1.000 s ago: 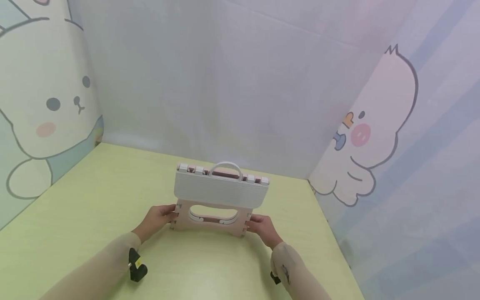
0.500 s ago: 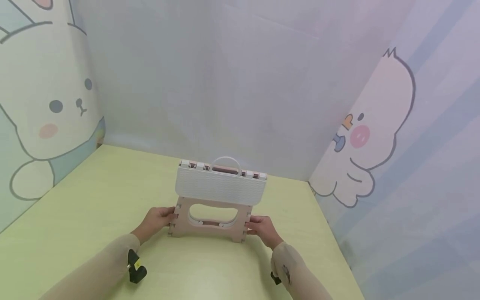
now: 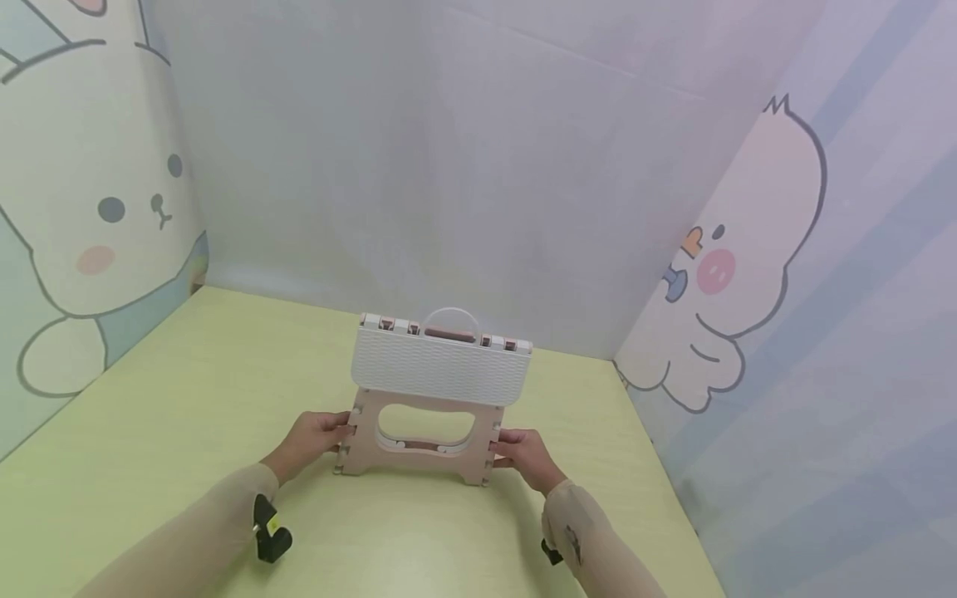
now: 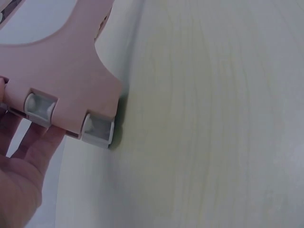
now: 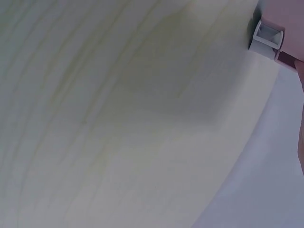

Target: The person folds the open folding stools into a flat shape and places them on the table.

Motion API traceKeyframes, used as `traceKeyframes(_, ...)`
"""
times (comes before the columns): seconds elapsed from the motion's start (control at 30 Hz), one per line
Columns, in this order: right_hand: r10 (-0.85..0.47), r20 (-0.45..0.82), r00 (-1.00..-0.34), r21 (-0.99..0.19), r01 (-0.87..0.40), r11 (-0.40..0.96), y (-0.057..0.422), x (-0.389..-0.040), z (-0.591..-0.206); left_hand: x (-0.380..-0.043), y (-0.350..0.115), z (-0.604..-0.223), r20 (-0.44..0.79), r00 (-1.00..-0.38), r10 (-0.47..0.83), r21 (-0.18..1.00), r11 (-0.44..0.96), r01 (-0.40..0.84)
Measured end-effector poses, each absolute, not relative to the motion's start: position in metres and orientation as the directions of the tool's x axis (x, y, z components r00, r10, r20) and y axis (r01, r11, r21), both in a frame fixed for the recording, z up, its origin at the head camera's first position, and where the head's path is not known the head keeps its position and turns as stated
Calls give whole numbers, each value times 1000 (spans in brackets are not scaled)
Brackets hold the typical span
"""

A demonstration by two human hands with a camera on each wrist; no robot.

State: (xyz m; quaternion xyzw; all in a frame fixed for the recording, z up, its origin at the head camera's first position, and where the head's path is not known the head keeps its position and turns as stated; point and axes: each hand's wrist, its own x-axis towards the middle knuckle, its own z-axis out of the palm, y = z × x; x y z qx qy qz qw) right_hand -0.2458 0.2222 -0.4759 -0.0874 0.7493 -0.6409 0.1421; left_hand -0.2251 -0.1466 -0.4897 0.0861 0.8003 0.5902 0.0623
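A folding step stool stands on its pink leg panel [image 3: 364, 455], with a large oval opening through it. Its white woven-textured top [image 3: 441, 365] hangs folded down over the panel's upper part, and a white carrying handle [image 3: 451, 310] arches above. At the panel's left side edge, my left hand [image 3: 309, 443] grips it between thumb and fingers. My right hand [image 3: 529, 458] holds the opposite edge the same way. The left wrist view shows a pink foot with grey hinge pieces [image 4: 40, 108] beside the fingers. Only a sliver of the right hand [image 5: 301, 123] appears in the right wrist view.
The stool is on a pale yellow wood-grain table [image 3: 404, 540]. A plain pale curtain [image 3: 478, 166] hangs behind it. Side curtains carry a cartoon rabbit [image 3: 90, 166] on the left and a cartoon duck [image 3: 770, 224] on the right. A black device [image 3: 272, 531] is strapped at the left sleeve.
The stool has tilted more upright: its top and handle sit higher in view and its feet lower. Both hands keep their hold on the side edges and have barely moved.
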Motion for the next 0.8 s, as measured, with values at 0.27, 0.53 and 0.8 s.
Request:
traceKeyframes(0.27,-318,-121,-941,-984,70,167,221,-246,-472,-226,-148,-489,-12,-977,212,958,283,49)
traceKeyframes(0.53,-329,-134,-935,-982,80,173,222,-245,-471,-224,-149,-485,2,-969,246,957,279,73)
traceKeyframes(0.8,-345,-135,-929,-981,76,178,224,-245,-473,-222,-150,-486,-10,-967,254,967,250,55)
